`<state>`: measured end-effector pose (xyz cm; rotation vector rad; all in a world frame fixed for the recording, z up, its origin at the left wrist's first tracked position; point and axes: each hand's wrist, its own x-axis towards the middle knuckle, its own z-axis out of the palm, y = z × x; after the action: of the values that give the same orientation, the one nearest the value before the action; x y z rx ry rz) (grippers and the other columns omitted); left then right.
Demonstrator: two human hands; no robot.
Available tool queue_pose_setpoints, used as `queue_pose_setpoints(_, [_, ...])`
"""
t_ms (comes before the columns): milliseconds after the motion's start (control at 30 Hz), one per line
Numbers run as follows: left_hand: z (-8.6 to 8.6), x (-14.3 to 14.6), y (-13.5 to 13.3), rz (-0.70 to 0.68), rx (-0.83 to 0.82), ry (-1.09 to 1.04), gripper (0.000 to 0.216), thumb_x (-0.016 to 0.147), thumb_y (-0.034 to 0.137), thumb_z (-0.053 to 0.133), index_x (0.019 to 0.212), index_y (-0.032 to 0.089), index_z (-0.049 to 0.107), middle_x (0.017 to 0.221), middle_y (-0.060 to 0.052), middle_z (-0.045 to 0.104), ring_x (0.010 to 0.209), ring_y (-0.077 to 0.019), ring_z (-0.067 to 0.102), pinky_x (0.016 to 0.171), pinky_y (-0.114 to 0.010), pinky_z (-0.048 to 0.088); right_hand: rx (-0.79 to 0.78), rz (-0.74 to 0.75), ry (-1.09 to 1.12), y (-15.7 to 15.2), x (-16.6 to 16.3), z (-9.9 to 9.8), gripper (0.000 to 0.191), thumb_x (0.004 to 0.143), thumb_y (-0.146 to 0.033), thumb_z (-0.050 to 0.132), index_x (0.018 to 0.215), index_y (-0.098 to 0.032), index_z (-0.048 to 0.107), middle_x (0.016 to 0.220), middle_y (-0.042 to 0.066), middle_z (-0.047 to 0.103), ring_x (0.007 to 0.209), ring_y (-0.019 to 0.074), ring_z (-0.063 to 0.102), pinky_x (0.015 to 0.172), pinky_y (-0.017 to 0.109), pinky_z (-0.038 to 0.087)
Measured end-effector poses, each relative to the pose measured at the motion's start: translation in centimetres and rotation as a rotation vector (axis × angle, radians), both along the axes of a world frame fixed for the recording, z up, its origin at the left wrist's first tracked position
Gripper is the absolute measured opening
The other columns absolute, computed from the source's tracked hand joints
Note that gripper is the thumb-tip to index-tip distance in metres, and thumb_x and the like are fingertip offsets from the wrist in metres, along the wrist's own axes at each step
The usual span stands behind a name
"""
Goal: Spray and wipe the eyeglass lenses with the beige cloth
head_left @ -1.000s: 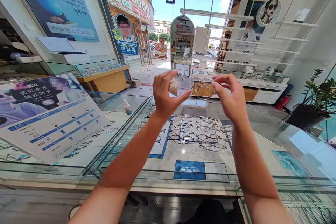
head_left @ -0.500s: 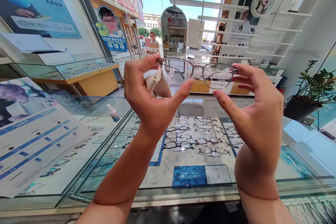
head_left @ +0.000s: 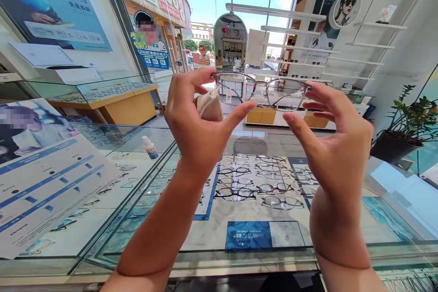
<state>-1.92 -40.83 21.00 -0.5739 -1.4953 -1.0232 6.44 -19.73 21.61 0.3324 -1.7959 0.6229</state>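
I hold a pair of thin-framed clear glasses [head_left: 262, 91] up at eye level over a glass display counter [head_left: 239, 246]. My left hand [head_left: 196, 118] pinches the frame's left end between forefinger and thumb, with a beige cleaning cloth [head_left: 209, 106] tucked in its palm. My right hand [head_left: 333, 139] holds the frame's right end with its fingertips, thumb stretched out below the lens. The lenses face me and stand level.
Several pairs of glasses [head_left: 255, 180] lie in rows inside the counter beneath my hands. A small white bottle [head_left: 149, 147] stands on the glass at left, beside a tilted poster board [head_left: 44, 178]. A potted plant [head_left: 407, 132] sits at the right; wall shelves [head_left: 325, 45] behind.
Both hands drew closer and the glasses turned from side-on to facing me; since half a second ago they have barely shifted, slightly lower in view.
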Motion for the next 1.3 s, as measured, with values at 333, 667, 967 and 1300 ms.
queue_pose_setpoints(333, [1.0,0.3,-1.6,-0.022,-0.11,0.061,0.058,0.082,0.068,0.087,0.128,0.036,0.074,0.118,-0.002,0.077,0.11,-0.0301,0.073,0.09,-0.05,0.065,-0.042,0.043,-0.044,0.6,-0.8,-0.4,0.052,0.097,-0.047,0.076,0.146,-0.031,0.069,0.136,0.009,0.078,0.116,0.0303,0.077,0.098,0.053,0.066])
queue_pose_setpoints(667, [1.2,0.9,-1.4,0.002,-0.085,0.067,0.052,0.079,0.064,0.091,0.121,0.035,0.076,0.112,-0.002,0.078,0.106,-0.0295,0.074,0.09,-0.049,0.066,-0.061,0.085,-0.054,0.7,-0.6,-0.4,0.051,0.098,-0.048,0.075,0.147,-0.032,0.068,0.134,0.009,0.078,0.106,0.0273,0.078,0.092,0.049,0.066])
queue_pose_setpoints(967, [1.2,1.0,-1.1,0.042,-0.085,0.091,0.051,0.079,0.068,0.089,0.12,0.038,0.078,0.111,-0.003,0.079,0.105,-0.0286,0.075,0.09,-0.047,0.068,-0.06,0.1,-0.072,1.0,-1.2,-0.6,0.05,0.099,-0.05,0.073,0.146,-0.032,0.068,0.128,0.008,0.08,0.106,0.0269,0.079,0.091,0.048,0.067])
queue_pose_setpoints(1300, [0.8,0.4,-1.4,-0.007,-0.095,0.022,0.053,0.082,0.064,0.089,0.123,0.033,0.079,0.115,-0.004,0.081,0.112,-0.03,0.077,0.097,-0.046,0.068,-0.057,0.031,-0.023,0.5,-1.1,-0.5,0.048,0.097,-0.054,0.075,0.139,-0.03,0.073,0.129,0.009,0.081,0.1,0.0264,0.08,0.091,0.048,0.067])
